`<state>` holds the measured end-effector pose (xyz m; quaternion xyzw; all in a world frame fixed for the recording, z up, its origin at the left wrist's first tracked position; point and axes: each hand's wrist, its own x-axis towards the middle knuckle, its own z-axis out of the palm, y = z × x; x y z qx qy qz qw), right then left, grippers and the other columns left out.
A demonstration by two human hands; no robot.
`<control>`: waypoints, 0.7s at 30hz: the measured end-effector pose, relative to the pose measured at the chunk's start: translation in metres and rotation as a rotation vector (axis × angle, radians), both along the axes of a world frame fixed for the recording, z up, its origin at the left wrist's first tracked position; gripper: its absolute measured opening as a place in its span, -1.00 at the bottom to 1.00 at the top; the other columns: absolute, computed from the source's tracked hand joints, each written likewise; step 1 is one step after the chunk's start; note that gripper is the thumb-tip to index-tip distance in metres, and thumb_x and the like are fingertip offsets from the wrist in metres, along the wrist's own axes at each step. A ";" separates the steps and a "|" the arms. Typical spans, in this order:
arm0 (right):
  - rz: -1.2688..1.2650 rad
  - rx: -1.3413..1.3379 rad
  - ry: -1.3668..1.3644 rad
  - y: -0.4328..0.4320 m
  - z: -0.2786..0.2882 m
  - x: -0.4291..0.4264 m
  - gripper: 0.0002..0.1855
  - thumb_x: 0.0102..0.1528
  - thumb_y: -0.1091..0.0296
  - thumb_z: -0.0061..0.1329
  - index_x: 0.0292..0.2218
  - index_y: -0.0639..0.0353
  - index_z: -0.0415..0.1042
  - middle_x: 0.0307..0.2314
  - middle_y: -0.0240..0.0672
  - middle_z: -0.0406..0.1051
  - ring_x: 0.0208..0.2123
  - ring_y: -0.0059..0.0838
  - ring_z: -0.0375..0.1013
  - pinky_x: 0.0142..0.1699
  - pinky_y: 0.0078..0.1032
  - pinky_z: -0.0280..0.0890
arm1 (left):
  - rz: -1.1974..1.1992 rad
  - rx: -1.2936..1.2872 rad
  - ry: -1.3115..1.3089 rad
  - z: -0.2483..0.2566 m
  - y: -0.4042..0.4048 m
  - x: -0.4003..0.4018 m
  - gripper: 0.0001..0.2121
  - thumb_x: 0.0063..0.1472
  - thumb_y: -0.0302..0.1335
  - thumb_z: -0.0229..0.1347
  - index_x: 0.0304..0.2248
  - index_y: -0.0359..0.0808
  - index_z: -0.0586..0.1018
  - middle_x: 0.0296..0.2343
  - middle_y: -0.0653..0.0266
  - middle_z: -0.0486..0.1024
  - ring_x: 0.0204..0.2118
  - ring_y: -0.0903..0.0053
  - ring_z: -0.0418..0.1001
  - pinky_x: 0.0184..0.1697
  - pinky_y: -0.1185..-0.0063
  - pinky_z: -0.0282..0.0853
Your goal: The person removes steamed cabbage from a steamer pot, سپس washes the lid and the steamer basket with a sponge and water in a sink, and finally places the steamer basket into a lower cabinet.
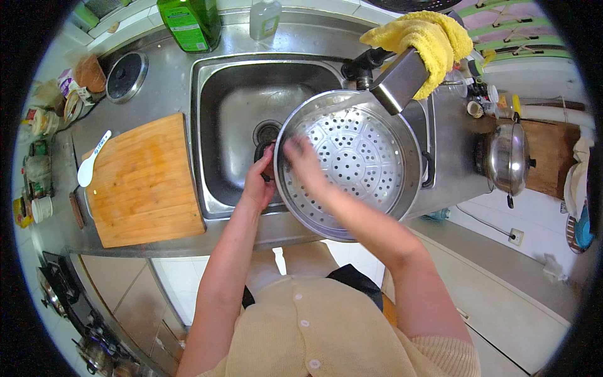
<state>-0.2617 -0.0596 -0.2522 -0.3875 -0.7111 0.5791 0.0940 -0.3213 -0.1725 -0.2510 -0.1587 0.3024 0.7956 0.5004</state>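
A round metal steamer pot insert with a perforated bottom (pixel 347 165) sits over the right part of the stainless steel sink (pixel 235 99), below the faucet (pixel 400 80). My left hand (pixel 260 179) grips its black side handle at the left. Inside the steamer, my right hand (pixel 304 160) is blurred against the left inner wall; whether it holds anything cannot be told. Another black handle shows on the steamer's right side. A yellow cloth (pixel 426 45) is draped over the faucet.
A wooden cutting board (pixel 146 184) lies left of the sink, a white spoon (pixel 86 172) on its edge. Behind the sink stand a green bottle (pixel 191 23) and a clear bottle (pixel 265 21). A lidded metal pot (pixel 508 160) stands at the right.
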 end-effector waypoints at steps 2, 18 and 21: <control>0.375 0.032 -0.011 -0.023 0.029 0.040 -0.66 0.02 0.31 -0.08 -0.20 0.32 0.26 -0.29 -0.17 0.32 -0.19 -0.39 0.28 -0.05 -0.50 0.15 | 0.077 -0.041 -0.054 0.001 -0.001 -0.003 -0.69 0.18 -0.32 -0.13 -0.13 -0.27 0.40 -0.19 0.33 0.42 -0.13 0.54 0.34 -0.02 0.53 0.17; 0.505 0.807 -0.272 0.068 0.056 0.064 -0.61 -0.17 0.57 -0.08 -0.22 0.20 0.24 -0.03 0.03 0.05 -0.02 0.00 0.13 0.06 -0.34 0.10 | -0.267 -0.303 0.181 0.030 -0.057 -0.026 -0.67 -0.03 -0.23 0.07 -0.29 -0.22 0.38 -0.46 0.41 0.40 -0.40 0.75 0.32 -0.40 0.71 0.14; 0.718 0.744 -0.174 0.035 0.054 0.051 -0.68 -0.12 0.59 -0.18 -0.24 0.23 0.29 -0.03 0.04 0.08 0.03 -0.05 0.10 0.11 -0.33 0.05 | -0.427 -0.519 0.325 0.056 -0.029 -0.055 -0.62 -0.05 -0.31 0.07 -0.21 -0.26 0.36 -0.39 0.27 0.40 -0.37 0.61 0.38 -0.41 0.64 0.26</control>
